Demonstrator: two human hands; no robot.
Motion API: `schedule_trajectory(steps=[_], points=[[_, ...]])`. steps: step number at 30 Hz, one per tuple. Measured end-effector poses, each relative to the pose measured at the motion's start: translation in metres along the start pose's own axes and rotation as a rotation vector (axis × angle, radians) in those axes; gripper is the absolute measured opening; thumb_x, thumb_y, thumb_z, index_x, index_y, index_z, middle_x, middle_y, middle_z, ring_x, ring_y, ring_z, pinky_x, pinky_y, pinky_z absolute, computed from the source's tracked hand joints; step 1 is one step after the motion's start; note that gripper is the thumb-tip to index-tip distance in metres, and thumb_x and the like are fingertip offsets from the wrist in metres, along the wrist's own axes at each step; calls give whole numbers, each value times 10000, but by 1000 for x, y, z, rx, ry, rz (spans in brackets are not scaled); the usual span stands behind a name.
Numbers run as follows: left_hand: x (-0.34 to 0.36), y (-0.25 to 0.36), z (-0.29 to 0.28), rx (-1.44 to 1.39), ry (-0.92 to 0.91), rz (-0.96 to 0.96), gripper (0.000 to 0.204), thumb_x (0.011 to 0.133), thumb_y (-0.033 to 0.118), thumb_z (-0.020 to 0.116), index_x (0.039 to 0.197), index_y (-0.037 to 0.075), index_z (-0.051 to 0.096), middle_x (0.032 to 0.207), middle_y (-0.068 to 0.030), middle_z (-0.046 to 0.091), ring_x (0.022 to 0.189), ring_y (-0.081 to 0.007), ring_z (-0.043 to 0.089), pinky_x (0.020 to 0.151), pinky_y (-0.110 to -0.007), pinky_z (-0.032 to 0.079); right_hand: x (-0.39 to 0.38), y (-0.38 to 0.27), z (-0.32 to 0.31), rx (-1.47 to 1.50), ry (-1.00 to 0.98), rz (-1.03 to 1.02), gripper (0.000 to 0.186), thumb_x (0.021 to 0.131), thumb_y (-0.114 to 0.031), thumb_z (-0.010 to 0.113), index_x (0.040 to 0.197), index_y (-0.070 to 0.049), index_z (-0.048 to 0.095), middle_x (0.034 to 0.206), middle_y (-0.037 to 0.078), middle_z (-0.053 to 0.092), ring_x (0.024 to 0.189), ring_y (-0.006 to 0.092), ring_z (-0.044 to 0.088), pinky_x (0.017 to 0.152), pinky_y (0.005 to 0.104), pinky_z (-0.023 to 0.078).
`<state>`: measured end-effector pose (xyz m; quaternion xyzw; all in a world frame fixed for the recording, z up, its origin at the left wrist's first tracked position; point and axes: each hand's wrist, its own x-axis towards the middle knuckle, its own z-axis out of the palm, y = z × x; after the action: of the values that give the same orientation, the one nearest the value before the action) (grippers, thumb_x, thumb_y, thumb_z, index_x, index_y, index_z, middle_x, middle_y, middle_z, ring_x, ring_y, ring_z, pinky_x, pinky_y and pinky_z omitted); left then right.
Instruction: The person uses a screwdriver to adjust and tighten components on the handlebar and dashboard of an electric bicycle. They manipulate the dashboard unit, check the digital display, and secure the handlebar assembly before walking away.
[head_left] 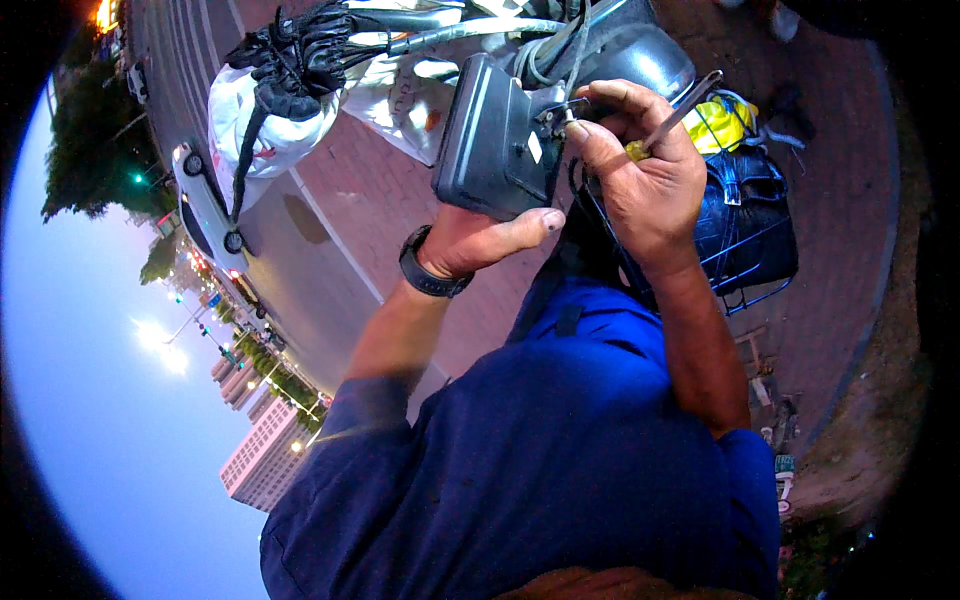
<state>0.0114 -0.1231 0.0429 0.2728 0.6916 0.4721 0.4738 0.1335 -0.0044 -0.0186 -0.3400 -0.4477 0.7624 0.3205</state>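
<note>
Left hand [495,238] is under the black box [500,140], cupped wide to its lower edge. Thumb sticks out along the bottom corner; fingers are behind the box, so I can't tell how they grip. Box sits tilted in front of me, above my lap, back side with the white label [535,148] facing right.

Right hand [648,195] is nearly closed. Thumb and index finger are pinched narrow at the small metal end [572,114] on the box's right side. Same hand holds the screwdriver [683,112] across the palm, shaft pointing up and right, away from the box. Its yellowish handle is mostly covered by my hand.

Hard to make out: what exactly is in the pinch. Fingertips cover part of it, and I can't tell whether it's fastened to the box. The grey cable [580,45] runs up beside the box and gets cut off at the top edge. White bag [270,115] is partly covered by the black gathered cover [300,60]. Wire basket [770,265] is right of my right wrist, partly hidden by the forearm; yellow cloth [722,122] lies at its top.
</note>
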Motion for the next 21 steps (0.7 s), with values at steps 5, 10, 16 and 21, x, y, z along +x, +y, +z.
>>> schedule_trajectory(steps=[5, 10, 16, 21], points=[[1, -6, 3, -230, 25, -36, 613, 782, 143, 828, 1317, 30, 550, 1161, -35, 605, 1052, -148, 573, 940, -323, 493, -3, -18, -9, -155, 35, 33, 307, 891, -27, 774, 1176, -2, 661, 956, 40, 696, 798, 71, 630, 673, 227, 523], [2, -5, 8, -266, 60, -97, 578, 775, 160, 825, 1278, 31, 571, 1131, -42, 633, 1022, -153, 605, 906, -321, 515, -9, -50, -31, -230, 15, 358, 277, 910, -83, 750, 1146, 29, 660, 962, 64, 707, 735, 89, 638, 589, 238, 513], [3, -4, 18, -462, 107, -11, 582, 780, 145, 800, 1297, 24, 562, 1127, -68, 661, 1029, -188, 656, 913, -337, 542, -19, -101, -54, -89, -97, 593, 418, 962, -169, 667, 1318, 33, 583, 1034, 120, 688, 821, 135, 649, 659, 258, 538], [-1, -13, 19, -517, 116, -8, 503, 797, 138, 785, 1253, 28, 603, 1081, -55, 676, 985, -170, 664, 896, -323, 538, -67, -122, -74, 154, -27, 469, 541, 982, -134, 573, 1474, 33, 422, 1052, 143, 642, 858, 170, 643, 724, 303, 583]])
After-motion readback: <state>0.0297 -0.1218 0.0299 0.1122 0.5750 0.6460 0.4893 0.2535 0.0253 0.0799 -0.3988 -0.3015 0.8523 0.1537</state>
